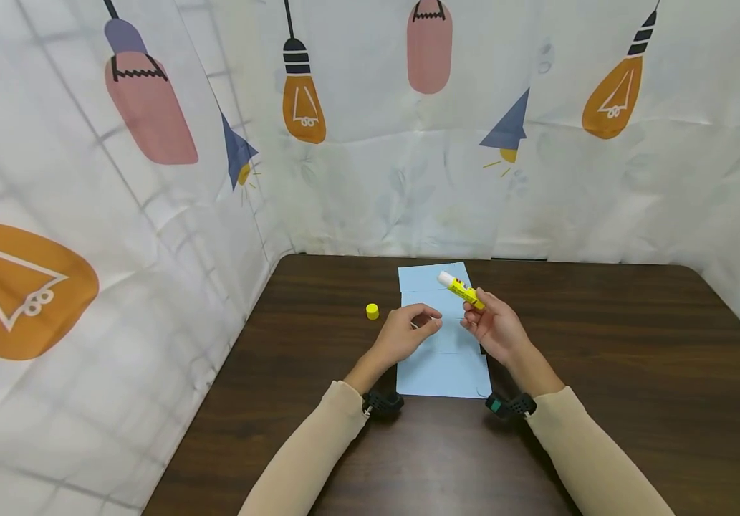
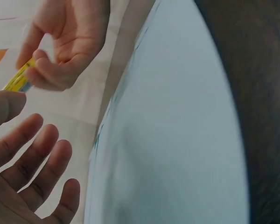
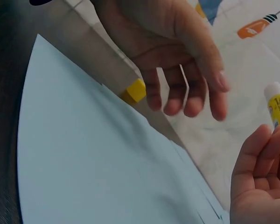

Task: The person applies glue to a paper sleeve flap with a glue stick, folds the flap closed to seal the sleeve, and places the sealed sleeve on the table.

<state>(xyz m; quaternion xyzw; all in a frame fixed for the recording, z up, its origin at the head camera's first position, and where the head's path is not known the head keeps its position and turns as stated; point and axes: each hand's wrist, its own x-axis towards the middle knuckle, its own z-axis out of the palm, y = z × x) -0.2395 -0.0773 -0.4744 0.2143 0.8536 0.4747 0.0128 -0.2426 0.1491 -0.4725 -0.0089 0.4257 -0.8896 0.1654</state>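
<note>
A yellow glue stick [image 1: 463, 290] with its white end bared is pinched by my right hand [image 1: 497, 328], held above light blue paper. My left hand [image 1: 408, 333] hovers over the paper's left side with loosely bent fingers and nothing between them, as the right wrist view also shows. Beneath both hands lies the light blue paper [image 1: 443, 374], creased crosswise into several panels. To the left of it, a yellow cap [image 1: 372, 312] stands on the table. In the left wrist view part of the glue stick [image 2: 19, 79] is hidden behind the fingers.
The dark brown wooden table [image 1: 634, 373] extends around the paper on all sides. A white curtain [image 1: 370, 193] printed with lamps hangs behind the table and along its left side. Dark straps [image 1: 382, 403] circle both wrists.
</note>
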